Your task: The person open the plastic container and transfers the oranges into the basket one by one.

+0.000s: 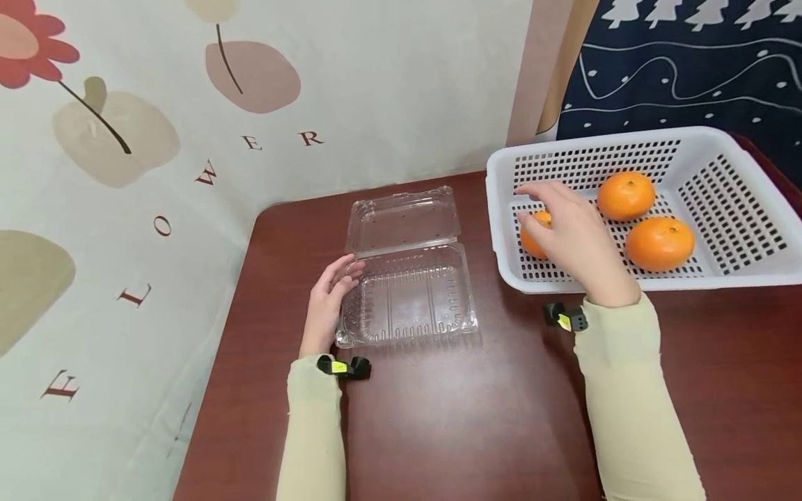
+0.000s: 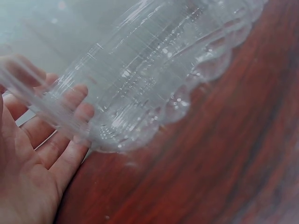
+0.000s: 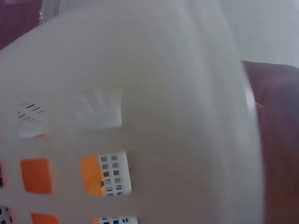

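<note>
In the head view, a clear plastic clamshell box (image 1: 410,292) lies on the table, its lid (image 1: 404,221) folded back toward the wall. My left hand (image 1: 331,296) is at the box's left side, fingers loosely extended; the left wrist view has these fingers (image 2: 60,144) along the clear wall, partly seen through it. Over the left end of a white basket hovers my right hand (image 1: 573,229), thumb and fingers spread apart above an orange (image 1: 531,240) that it partly covers. In the right wrist view the basket wall (image 3: 154,93) hides most of this hand.
The white perforated basket (image 1: 752,275) stands at the table's right rear. Two more oranges, one at the back (image 1: 626,196) and one nearer (image 1: 660,244), sit inside it. A printed cloth (image 1: 388,90) covers the wall behind the brown table (image 1: 451,424).
</note>
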`<state>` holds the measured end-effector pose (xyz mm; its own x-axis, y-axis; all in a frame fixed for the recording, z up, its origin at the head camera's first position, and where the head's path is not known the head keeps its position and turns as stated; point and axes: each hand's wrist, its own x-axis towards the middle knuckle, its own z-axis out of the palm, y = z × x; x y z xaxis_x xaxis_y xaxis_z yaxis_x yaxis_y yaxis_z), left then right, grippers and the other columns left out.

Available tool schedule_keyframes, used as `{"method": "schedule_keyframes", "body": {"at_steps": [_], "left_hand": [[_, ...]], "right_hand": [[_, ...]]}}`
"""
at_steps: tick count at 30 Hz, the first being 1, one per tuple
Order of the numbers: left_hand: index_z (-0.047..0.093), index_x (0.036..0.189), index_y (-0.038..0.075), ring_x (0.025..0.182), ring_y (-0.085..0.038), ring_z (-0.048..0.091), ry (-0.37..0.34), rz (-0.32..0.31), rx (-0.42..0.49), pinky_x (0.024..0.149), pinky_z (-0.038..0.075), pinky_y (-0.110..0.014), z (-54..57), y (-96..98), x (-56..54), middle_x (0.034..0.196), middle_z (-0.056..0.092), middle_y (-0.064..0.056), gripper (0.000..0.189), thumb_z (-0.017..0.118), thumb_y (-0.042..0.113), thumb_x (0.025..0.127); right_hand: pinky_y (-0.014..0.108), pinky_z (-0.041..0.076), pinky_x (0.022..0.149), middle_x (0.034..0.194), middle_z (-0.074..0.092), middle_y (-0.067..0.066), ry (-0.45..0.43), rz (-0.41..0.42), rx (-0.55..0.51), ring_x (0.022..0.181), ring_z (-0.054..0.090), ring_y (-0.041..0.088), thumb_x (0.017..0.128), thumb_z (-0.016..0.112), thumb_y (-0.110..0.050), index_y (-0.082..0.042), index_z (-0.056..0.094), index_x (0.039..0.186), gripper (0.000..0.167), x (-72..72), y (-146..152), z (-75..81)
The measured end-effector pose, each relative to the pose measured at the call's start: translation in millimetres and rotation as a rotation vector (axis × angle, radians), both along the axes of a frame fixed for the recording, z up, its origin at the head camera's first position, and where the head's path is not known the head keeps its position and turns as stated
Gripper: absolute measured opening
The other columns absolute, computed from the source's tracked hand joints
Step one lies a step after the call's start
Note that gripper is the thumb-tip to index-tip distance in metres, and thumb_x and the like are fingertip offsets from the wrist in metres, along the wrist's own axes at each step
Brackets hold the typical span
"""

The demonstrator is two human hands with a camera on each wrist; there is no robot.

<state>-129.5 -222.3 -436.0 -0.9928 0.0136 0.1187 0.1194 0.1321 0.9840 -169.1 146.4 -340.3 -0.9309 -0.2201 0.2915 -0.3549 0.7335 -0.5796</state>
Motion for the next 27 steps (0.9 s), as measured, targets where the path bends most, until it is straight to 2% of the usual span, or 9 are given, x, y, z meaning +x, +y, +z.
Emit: {"method": "schedule_keyframes", "body": {"at_steps": [4,13,20,27], "left_hand": [[0.043,0.130,0.005,0.116,-0.029,0.045,0.015,0.011,0.011,0.096,0.036,-0.044,1.6,-1.3,0.7,0.124,0.049,-0.020,0.037,0.041,0.003,0.093],[0.042,0.131,0.005,0.116,-0.027,0.045,-0.007,0.012,0.001,0.096,0.036,-0.043,1.7,-1.1,2.9,0.124,0.050,-0.018,0.038,0.041,0.005,0.094],[0.042,0.131,0.005,0.116,-0.028,0.046,-0.005,0.008,-0.016,0.096,0.036,-0.043,1.3,-0.2,0.9,0.124,0.050,-0.018,0.038,0.041,0.004,0.093],[0.043,0.131,0.007,0.115,-0.027,0.046,0.005,0.000,-0.019,0.095,0.036,-0.043,-0.1,-2.3,-1.2,0.124,0.051,-0.017,0.038,0.042,0.005,0.093]], "right_hand": [[0.045,0.033,0.096,0.122,0.051,0.008,0.001,0.002,0.001,0.110,0.046,0.027,0.090,0.050,-0.023,-0.013,0.052,0.122,0.034,-0.6,-3,3.4],[0.047,0.031,0.096,0.125,0.049,0.009,-0.101,-0.007,0.021,0.112,0.044,0.029,0.089,0.046,-0.021,-0.015,0.048,0.128,0.039,4.0,-4,5.8],[0.046,0.034,0.094,0.124,0.051,0.009,-0.080,-0.006,0.038,0.111,0.045,0.028,0.086,0.044,-0.010,-0.013,0.046,0.128,0.042,7.8,-1,11.2],[0.048,0.033,0.095,0.124,0.050,0.010,-0.099,-0.023,0.020,0.112,0.044,0.028,0.087,0.043,-0.008,-0.015,0.041,0.133,0.047,10.4,6,18.9]]}}
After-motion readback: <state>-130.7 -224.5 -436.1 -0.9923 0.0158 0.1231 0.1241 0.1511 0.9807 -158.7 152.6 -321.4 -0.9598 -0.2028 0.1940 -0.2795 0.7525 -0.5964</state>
